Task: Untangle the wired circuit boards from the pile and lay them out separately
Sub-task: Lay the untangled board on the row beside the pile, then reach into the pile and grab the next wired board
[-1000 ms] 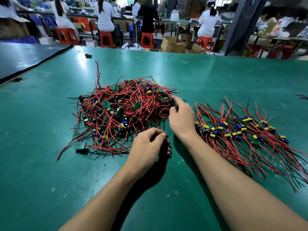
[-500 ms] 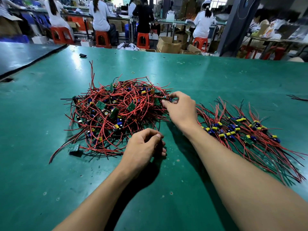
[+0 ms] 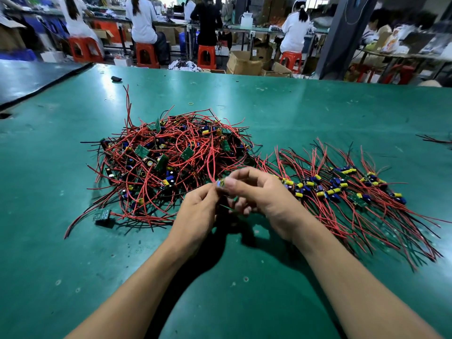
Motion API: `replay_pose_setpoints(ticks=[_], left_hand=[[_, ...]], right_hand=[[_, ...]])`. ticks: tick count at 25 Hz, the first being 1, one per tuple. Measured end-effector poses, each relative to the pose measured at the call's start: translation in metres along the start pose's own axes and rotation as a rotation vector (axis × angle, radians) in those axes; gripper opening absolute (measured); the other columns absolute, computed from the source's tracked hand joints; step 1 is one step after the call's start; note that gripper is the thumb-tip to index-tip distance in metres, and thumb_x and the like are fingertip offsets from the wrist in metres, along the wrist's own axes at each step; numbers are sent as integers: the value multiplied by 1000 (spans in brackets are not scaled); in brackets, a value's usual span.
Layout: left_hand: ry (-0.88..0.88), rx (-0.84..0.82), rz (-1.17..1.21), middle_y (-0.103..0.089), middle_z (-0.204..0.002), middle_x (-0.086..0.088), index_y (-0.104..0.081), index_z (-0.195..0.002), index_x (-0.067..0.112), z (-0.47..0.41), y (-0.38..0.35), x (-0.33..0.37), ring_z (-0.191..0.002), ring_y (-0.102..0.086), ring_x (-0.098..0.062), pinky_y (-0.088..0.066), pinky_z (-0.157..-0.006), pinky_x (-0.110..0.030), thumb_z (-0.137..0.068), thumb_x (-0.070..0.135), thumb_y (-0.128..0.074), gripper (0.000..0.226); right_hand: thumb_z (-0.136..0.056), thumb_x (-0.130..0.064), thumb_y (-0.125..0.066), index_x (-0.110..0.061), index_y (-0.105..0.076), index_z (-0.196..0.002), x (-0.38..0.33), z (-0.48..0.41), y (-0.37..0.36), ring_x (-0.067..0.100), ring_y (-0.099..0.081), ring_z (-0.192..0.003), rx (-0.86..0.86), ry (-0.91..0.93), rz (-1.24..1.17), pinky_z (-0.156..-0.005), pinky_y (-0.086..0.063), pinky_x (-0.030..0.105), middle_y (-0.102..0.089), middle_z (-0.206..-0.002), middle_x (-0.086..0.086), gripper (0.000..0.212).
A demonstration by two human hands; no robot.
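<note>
Boards (image 3: pixel 141 150) with red and black wires sit in a big tangled pile (image 3: pixel 168 157) mid-way across the green table (image 3: pixel 318 113). One board (image 3: pixel 220 184) is up off the surface right at the pile's near edge, caught between both hands. The left hand (image 3: pixel 195 214) pinches it from the left with curled fingers, and the right hand (image 3: pixel 264 194) pinches it from the right, other fingers tucked under. It's pretty blurry, so only a bit of blue and yellow shows. A red wire (image 3: pixel 212 162) runs from it up into the pile. Off to the right there's a row (image 3: pixel 342 189) of boards laid out side by side, wires fanned toward the near edge. A stray board (image 3: pixel 101 214) lies flat by the pile's front-left corner. A small black thing (image 3: pixel 116 78) sits way back on the table, and people on orange stools (image 3: pixel 144 55) work at benches behind.
</note>
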State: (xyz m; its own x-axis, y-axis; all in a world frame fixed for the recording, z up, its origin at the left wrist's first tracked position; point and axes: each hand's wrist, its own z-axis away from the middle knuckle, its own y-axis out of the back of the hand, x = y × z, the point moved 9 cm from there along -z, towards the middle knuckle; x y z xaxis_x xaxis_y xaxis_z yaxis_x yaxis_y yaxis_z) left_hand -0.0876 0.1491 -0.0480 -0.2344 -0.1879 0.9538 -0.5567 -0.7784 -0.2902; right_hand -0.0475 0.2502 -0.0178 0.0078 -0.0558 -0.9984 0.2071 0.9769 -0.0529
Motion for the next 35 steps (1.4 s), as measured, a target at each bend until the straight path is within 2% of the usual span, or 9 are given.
replay_pose_setpoints(ticks=[3, 7, 10, 14, 18, 22, 25, 29, 35], left_hand=[[40, -13, -84, -68, -70, -17, -72, -97, 5, -1, 3, 1, -54, -61, -24, -51, -50, -24, -101, 44, -45, 48], [112, -143, -11, -68, -71, -10, -71, -95, 12, 3, -11, -2, -49, -64, -24, -53, -45, -27, -86, 34, -67, 24], [136, -203, 29, -67, -80, -20, -65, -109, 3, 7, -16, -6, -60, -69, -31, -57, -53, -30, -76, 14, -75, 36], [64, -143, -44, -69, -82, -19, -66, -108, 2, 6, -13, -3, -69, -72, -30, -58, -59, -30, -82, -4, -71, 27], [43, -122, -92, -67, -84, -21, -64, -100, 4, 6, -12, -3, -74, -72, -35, -60, -72, -43, -84, -10, -66, 21], [4, -103, -89, -69, -83, -17, -62, -88, 9, 5, -8, 3, -72, -73, -32, -61, -60, -36, -85, -4, -68, 15], [-4, -121, -99, -74, -82, -15, -62, -83, 11, 6, -11, 3, -66, -71, -20, -56, -56, -27, -88, 9, -68, 9], [-1, -128, -195, -70, -72, -12, -73, -85, 10, 4, -11, 1, -61, -65, -24, -48, -52, -22, -91, 5, -63, 13], [-22, -133, -307, -67, -70, -18, -75, -83, 2, 8, -14, 4, -63, -57, -25, -45, -61, -31, -92, 11, -64, 17]], right_hand=[[-83, -53, -75, -26, -71, -75, 12, 10, 3, 8, -56, -52, -17, -4, 61, -52, -44, 19, -66, -71, 1, 28], [-85, -29, -73, -27, -70, -88, -4, 15, 18, 3, -59, -66, 102, 229, 269, -61, -45, 14, -69, -78, -11, 4], [-83, -26, -75, -36, -67, -101, -10, 18, 28, 5, -56, -64, 232, 307, 325, -63, -49, 21, -68, -86, -12, 22], [-88, -16, -76, -36, -61, -119, -6, 16, 32, 7, -49, -58, 266, 245, 299, -60, -46, 20, -60, -84, -9, 40], [-89, -24, -75, -21, -78, -96, 9, 13, 30, 10, -62, -66, 190, 58, 159, -65, -54, 30, -70, -76, -5, 8], [-74, -35, -79, -19, -77, -86, 16, 13, 27, 13, -54, -53, 158, -31, -143, -49, -49, 25, -60, -62, 3, 21], [-70, -40, -82, -19, -78, -84, 14, 11, 26, 10, -55, -55, 135, 9, -88, -49, -44, 19, -62, -67, 2, 25], [-79, -28, -83, -20, -77, -81, 8, 11, 25, 3, -54, -59, 88, 100, 41, -53, -42, 13, -67, -71, -3, 11], [-82, -18, -82, -19, -75, -74, -1, 14, 33, -1, -54, -54, 180, 162, 140, -51, -39, 8, -67, -68, -9, 11]])
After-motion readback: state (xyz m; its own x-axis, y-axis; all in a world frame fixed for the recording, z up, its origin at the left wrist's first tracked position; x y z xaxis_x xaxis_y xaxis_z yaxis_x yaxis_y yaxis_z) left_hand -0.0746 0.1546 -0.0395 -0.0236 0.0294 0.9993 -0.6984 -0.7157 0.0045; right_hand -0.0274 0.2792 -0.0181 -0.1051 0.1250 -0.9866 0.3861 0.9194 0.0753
